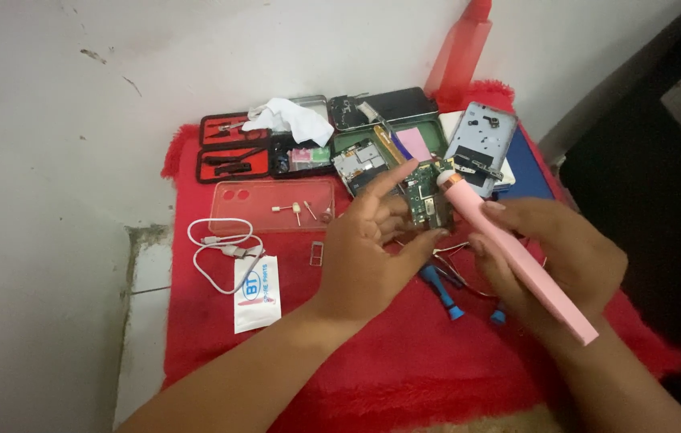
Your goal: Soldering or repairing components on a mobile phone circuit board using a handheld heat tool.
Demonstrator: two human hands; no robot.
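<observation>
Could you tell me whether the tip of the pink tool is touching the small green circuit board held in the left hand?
Cannot tell. In the head view the pink tool tip meets the green circuit board outline, but no contact or gap shows plainly.

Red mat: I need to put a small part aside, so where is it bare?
The red mat is bare along its near edge, below both forearms, and on its left strip between the white cable and clear phone case. It is crowded at the back, around the tool case and phone frame.
</observation>
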